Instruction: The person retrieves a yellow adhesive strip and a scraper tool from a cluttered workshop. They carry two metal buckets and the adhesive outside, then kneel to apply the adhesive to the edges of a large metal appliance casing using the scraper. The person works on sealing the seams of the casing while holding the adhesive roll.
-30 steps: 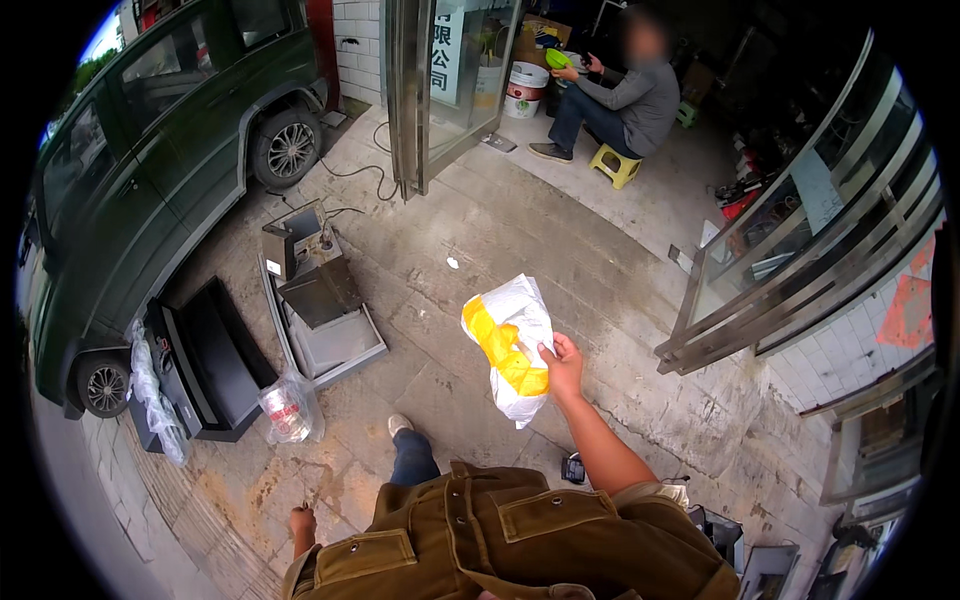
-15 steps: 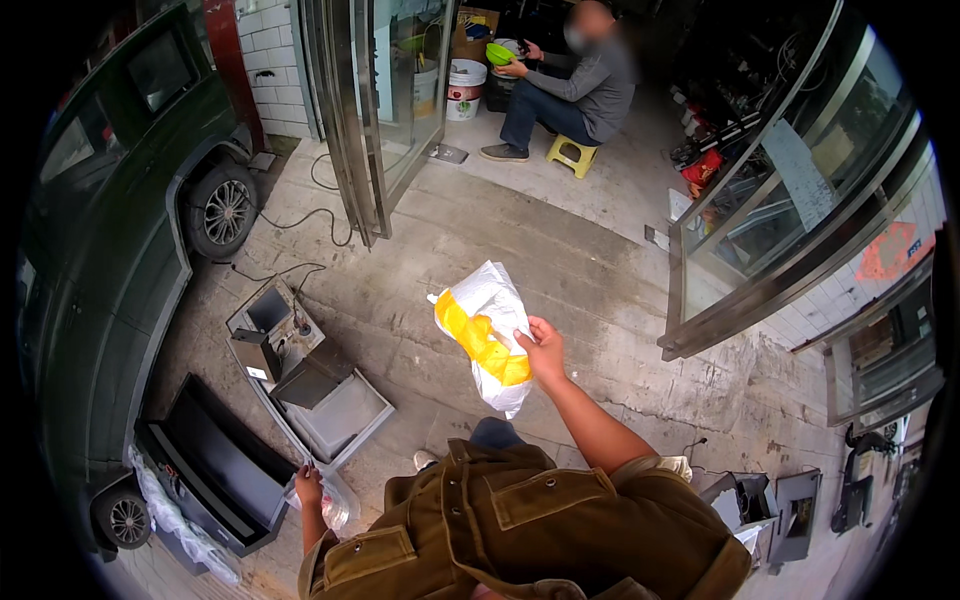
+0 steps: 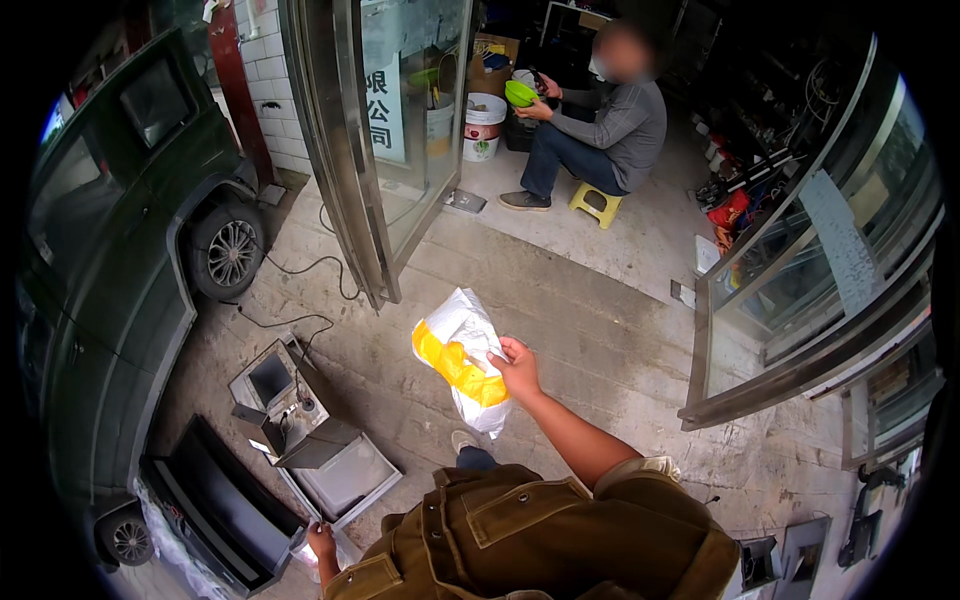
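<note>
A crumpled white plastic bag (image 3: 470, 325) with a broad yellow band hangs in front of me. The fingers and thumb of my right hand (image 3: 518, 372) pinch its right edge. Low on the left, beside my jacket, my left hand (image 3: 322, 543) is closed on a clear plastic bag (image 3: 346, 550). What this second bag holds is too small to make out, and my sleeve partly covers it. The hand is nearest the pale shallow tray (image 3: 350, 480) on the ground.
A dark green vehicle (image 3: 110, 230) lines the left, with a long black panel (image 3: 225, 500) and an opened metal appliance (image 3: 300, 410) beside it. Glass doors (image 3: 420, 130) (image 3: 800, 290) flank the entrance. Inside, a person (image 3: 610, 125) on a yellow stool (image 3: 597, 204) holds a green bowl (image 3: 520, 93).
My view has shifted, so the doorway and seated person sit lower and further right. One of my feet has come forward. Both hands keep their bags, the white one now a little lower left.
</note>
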Motion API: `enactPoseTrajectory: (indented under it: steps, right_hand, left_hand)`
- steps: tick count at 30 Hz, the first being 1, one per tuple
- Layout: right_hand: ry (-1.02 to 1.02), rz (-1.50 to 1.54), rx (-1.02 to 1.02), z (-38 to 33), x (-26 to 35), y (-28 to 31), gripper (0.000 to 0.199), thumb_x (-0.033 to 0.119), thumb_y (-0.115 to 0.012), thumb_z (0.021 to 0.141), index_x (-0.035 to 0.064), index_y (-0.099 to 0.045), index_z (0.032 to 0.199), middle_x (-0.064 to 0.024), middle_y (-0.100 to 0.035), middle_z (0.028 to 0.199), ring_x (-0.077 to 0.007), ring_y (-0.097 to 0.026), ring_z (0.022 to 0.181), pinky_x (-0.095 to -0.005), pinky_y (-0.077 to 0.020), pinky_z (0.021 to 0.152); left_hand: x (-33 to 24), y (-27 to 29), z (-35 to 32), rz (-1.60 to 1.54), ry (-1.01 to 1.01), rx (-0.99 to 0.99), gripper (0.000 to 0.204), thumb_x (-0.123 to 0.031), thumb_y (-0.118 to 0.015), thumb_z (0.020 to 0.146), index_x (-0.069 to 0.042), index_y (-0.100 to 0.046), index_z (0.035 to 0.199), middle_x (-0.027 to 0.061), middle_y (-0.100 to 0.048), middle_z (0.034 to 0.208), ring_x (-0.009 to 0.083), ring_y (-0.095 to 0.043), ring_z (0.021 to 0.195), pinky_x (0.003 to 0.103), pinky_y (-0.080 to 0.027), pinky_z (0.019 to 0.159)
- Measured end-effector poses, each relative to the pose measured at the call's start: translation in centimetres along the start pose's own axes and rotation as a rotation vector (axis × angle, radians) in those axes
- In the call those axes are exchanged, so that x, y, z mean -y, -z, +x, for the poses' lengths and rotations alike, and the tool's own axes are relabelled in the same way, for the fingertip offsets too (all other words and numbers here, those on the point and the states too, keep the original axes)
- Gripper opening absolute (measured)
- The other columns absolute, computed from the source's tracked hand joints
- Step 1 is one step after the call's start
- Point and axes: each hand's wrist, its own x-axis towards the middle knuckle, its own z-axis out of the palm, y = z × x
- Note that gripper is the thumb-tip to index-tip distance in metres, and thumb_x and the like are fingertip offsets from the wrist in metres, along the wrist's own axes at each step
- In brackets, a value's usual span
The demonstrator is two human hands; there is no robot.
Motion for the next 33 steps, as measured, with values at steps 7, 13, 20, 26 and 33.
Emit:
enactPoseTrajectory:
  steps: [7, 13, 20, 26, 33]
  right_hand:
    - [-0.015, -0.026, 0.145, 11.8, 1.0, -0.9, 0.032, 0.001, -0.067, 0.079, -0.0035, -0.055, 0.109, -0.0087, -0.064, 0.099, -0.012, -0.06, 0.089, -0.0245, -0.0471, 0.08]
    - [-0.042, 0.051, 0.175, 16.0, 1.2, -0.8, 0.03, 0.0, -0.067, 0.078, -0.0034, -0.056, 0.105, -0.0091, -0.066, 0.096, -0.0137, -0.062, 0.087, -0.0257, -0.0476, 0.078]
    - [-0.033, -0.014, 0.039, 15.9, 0.7, 1.0, 0.034, 0.001, -0.067, 0.079, -0.0036, -0.055, 0.11, -0.0097, -0.064, 0.1, -0.0134, -0.061, 0.091, -0.026, -0.0472, 0.082]
    - [0.001, 0.003, -0.006, 15.5, 1.0, 1.2, 0.033, 0.002, -0.068, 0.078, -0.0037, -0.056, 0.109, -0.0106, -0.065, 0.099, -0.0147, -0.062, 0.09, -0.0264, -0.0476, 0.08]
    - [-0.003, 0.008, -0.015, 14.8, 1.3, 0.8, 0.034, 0.001, -0.067, 0.078, -0.0038, -0.056, 0.109, -0.0106, -0.065, 0.1, -0.0149, -0.062, 0.091, -0.0267, -0.0475, 0.081]
  left_hand:
    - [-5.7, -4.0, -1.4, 0.077, 0.265, 0.062, 0.032, -0.011, -0.059, 0.081, 0.006, -0.058, 0.108, 0.0102, -0.063, 0.072, 0.0161, -0.059, 0.058, 0.028, -0.045, 0.045]
    - [-7.5, -6.5, -1.0, -0.008, 0.244, -0.005, 0.025, -0.011, -0.06, 0.081, 0.005, -0.058, 0.1, 0.0088, -0.061, 0.067, 0.0156, -0.056, 0.051, 0.028, -0.043, 0.042]
    - [-12.8, -4.9, 2.1, 0.137, 0.137, 0.04, 0.008, -0.008, -0.057, 0.079, 0.0, -0.058, 0.079, 0.0045, -0.054, 0.058, 0.0128, -0.051, 0.045, 0.028, -0.039, 0.038]
    - [-13.5, -4.7, 4.8, 0.175, 0.132, 0.038, 0.007, -0.007, -0.056, 0.08, 0.0, -0.057, 0.078, 0.003, -0.052, 0.056, 0.0112, -0.049, 0.045, 0.026, -0.036, 0.037]
    - [-10.9, -5.1, 6.2, 0.117, 0.166, 0.068, 0.008, -0.007, -0.056, 0.079, 0.0, -0.058, 0.08, 0.0031, -0.052, 0.055, 0.0111, -0.048, 0.044, 0.026, -0.036, 0.037]
